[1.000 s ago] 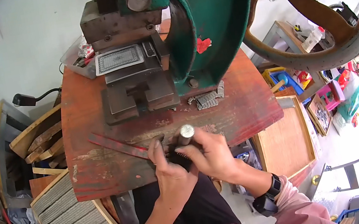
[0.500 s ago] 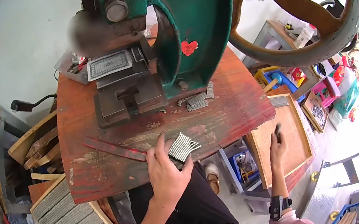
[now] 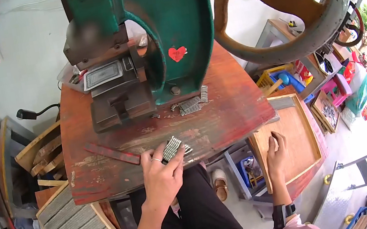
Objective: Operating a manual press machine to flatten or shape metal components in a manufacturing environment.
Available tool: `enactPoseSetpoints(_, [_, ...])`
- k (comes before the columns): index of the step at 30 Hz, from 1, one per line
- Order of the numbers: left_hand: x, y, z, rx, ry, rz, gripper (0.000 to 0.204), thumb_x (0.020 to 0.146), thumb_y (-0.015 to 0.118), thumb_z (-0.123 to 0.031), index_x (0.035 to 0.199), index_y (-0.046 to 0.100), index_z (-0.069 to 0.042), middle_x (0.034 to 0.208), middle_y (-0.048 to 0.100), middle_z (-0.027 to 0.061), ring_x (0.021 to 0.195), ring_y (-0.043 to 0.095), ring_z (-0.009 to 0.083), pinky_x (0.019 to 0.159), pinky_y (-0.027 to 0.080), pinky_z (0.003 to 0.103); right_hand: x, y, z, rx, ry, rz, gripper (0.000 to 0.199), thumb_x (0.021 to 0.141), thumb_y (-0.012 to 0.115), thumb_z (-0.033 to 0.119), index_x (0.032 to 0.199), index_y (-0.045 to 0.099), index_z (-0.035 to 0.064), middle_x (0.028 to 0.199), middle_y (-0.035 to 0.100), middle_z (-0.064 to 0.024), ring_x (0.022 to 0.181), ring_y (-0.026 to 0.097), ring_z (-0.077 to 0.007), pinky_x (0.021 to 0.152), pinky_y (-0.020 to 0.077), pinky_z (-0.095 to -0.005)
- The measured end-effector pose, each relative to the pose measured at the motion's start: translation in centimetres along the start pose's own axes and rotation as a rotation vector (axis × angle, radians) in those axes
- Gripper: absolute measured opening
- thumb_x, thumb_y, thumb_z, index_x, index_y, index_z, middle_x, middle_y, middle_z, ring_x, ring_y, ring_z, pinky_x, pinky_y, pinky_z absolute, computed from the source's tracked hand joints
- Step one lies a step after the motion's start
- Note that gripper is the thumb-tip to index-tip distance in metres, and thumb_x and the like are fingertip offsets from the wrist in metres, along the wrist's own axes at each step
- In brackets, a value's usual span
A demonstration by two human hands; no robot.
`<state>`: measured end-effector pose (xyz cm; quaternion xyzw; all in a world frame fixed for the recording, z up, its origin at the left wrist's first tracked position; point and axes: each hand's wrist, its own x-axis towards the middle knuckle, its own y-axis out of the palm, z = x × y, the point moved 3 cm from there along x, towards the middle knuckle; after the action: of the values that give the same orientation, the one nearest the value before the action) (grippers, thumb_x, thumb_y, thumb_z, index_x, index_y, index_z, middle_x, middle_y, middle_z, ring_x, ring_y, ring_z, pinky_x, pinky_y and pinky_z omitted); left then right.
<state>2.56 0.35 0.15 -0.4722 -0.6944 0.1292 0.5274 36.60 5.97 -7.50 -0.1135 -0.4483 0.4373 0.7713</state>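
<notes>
We locate the bundle of ridged grey strips (image 3: 175, 147) over the near edge of the worn red-brown table (image 3: 237, 110). Its far corner points away from us and slightly right; our fingers cover part, so we cannot tell its full long axis. Our left hand (image 3: 161, 173) grasps the bundle between thumb and fingers. Our right hand (image 3: 275, 156), fingers partly curled, is at the left side of the shallow wooden tray (image 3: 296, 139); we cannot tell whether it grips anything. A flat, straight, red-painted bar (image 3: 111, 153) lies left of the bundle.
</notes>
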Motion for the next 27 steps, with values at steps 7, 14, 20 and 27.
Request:
enactPoseSetpoints(7, [-0.3, -0.2, 0.6, -0.189, -0.253, -0.044, 0.074, 0.066, 0.073, -0.005, 0.133, 0.042, 0.0, 0.108, 0.06, 0.0188, 0.094, 0.051, 0.0345, 0.086, 0.043, 0.042, -0.8, 3.4, 20.7, 0.303, -0.636, 0.498, 0.048, 0.071, 0.072, 0.019, 0.117, 0.061, 0.0124, 0.127, 0.047, -0.0168, 0.119, 0.043, -0.0356, 0.1, 0.0343, -0.0496])
enactPoseSetpoints(14, [-0.5, 0.3, 0.7, -0.226, -0.298, 0.028, 0.081, 0.069, 0.076, -0.007, 0.137, 0.032, -0.001, 0.113, 0.056, 0.0195, 0.105, 0.052, 0.0353, 0.092, 0.04, 0.042, 0.1, 5.4, 20.4, 0.016, -0.761, 0.575, 0.045, 0.079, 0.064, 0.04, 0.121, 0.061, 0.025, 0.141, 0.038, -0.0148, 0.13, 0.032, -0.0369, 0.109, 0.0215, -0.0524])
enactPoseSetpoints(20, [-0.5, 0.1, 1.0, -0.206, -0.293, 0.026, 0.079, 0.069, 0.075, -0.009, 0.135, 0.033, 0.0, 0.109, 0.06, 0.0172, 0.105, 0.05, 0.0346, 0.093, 0.039, 0.042, -1.0, 5.2, 21.1, 0.064, -0.72, 0.624, 0.047, 0.079, 0.064, 0.043, 0.123, 0.059, 0.0258, 0.141, 0.037, -0.0148, 0.13, 0.032, -0.0361, 0.11, 0.0214, -0.0514])
enactPoseSetpoints(27, [-0.4, 0.2, 0.8, -0.208, -0.284, 0.027, 0.074, 0.07, 0.074, -0.011, 0.133, 0.035, 0.0, 0.11, 0.061, 0.0174, 0.104, 0.05, 0.0345, 0.092, 0.039, 0.043, 0.5, 5.5, 20.0, 0.043, -0.729, 0.548, 0.046, 0.078, 0.065, 0.04, 0.121, 0.06, 0.0266, 0.138, 0.04, -0.0158, 0.129, 0.033, -0.0376, 0.109, 0.0228, -0.0522])
